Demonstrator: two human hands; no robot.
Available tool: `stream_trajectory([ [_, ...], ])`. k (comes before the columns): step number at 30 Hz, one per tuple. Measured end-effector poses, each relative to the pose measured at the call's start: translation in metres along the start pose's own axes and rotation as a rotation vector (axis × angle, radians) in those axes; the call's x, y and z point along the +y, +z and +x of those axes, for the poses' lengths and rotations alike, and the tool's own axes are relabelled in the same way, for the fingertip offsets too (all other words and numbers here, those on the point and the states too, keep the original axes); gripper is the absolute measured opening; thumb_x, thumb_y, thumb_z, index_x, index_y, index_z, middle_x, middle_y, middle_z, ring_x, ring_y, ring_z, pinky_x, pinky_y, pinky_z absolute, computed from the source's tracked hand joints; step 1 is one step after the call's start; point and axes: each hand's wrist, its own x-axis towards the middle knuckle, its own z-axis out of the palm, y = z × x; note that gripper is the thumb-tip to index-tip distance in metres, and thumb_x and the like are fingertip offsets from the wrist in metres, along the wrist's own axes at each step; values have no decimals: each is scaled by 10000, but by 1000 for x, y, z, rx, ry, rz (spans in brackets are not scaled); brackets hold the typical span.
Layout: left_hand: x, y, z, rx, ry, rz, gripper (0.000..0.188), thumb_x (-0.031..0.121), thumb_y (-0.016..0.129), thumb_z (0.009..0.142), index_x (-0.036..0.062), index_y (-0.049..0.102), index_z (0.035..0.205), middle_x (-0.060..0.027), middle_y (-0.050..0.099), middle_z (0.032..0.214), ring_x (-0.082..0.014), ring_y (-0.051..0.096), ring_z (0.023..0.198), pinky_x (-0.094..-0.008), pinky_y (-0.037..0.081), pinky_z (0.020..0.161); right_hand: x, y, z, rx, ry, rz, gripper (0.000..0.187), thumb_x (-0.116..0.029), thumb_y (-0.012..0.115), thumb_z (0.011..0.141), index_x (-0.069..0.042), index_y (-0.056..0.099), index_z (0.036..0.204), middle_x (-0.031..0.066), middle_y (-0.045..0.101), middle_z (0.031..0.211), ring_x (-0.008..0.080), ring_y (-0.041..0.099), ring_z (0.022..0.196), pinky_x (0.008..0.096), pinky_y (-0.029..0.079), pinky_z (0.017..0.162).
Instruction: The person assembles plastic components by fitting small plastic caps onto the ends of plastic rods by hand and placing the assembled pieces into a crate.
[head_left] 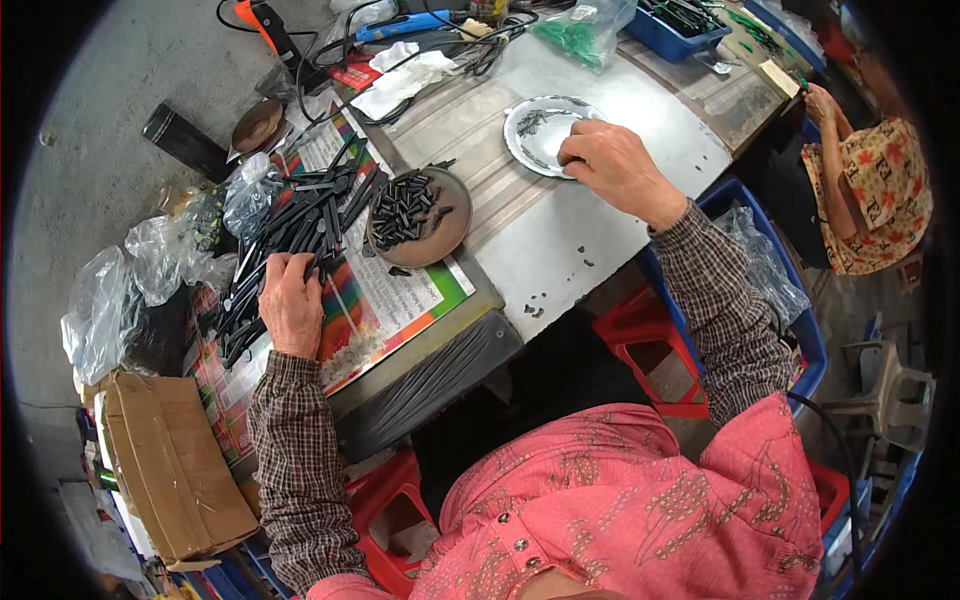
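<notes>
My left hand [292,310] rests on the near edge of a pile of long black plastic strips [300,222]. Its fingers are curled down among them, and whatever they grip is hidden. Over the right rim of a white plate [516,150] is my right hand [622,170], fingers bent and pressed together. On the plate lie small dark thin pieces [535,122]; anything between the right fingertips is too small to make out. Between my hands sits a round brown dish [440,235] with short black cylindrical parts [405,205] heaped in it.
A cardboard box [170,465], clear plastic bags [165,265] and a black cylinder [185,142] lie left. Cables and a blue-handled tool [405,25] lie at the back. Blue bins [680,30] stand far right, where another person's hand [822,108] works. Red stools [655,345] stand below the table.
</notes>
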Motion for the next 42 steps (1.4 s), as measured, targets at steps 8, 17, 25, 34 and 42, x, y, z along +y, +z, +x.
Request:
stream_trajectory([
  [8,0,2,-1,20,-2,-27,183,45,660,815,43,640,997,-104,580,953,-297,634,818,-395,501,676,12,15,21,-162,-25,-145,83,-74,589,733,7,607,735,137,588,737,320,586,723,434,475,699],
  [17,1,0,-6,31,33,8,157,56,645,826,61,629,982,-91,571,975,-309,629,792,-408,496,653,18,2,33,-379,33,-84,117,-68,579,674,43,543,664,184,579,666,350,571,665,451,441,646],
  [25,3,-5,-7,41,27,25,152,60,638,836,53,623,987,-99,582,982,-319,632,808,-412,499,657,-25,-65,-32,-209,75,71,118,-68,606,678,37,608,732,179,605,714,349,607,719,415,475,687],
  [34,1,-7,-12,40,17,37,159,49,620,844,40,610,1002,-132,601,939,-342,631,813,-424,501,665,-20,-61,-46,-167,62,141,101,-75,598,714,20,630,726,179,628,730,359,617,727,438,485,690],
  [42,4,-10,-14,28,-9,-49,165,19,619,838,12,598,1002,-170,609,883,-368,623,759,-425,488,634,13,5,4,125,-38,-34,35,-54,593,755,-25,594,735,110,576,738,295,606,795,408,492,682],
])
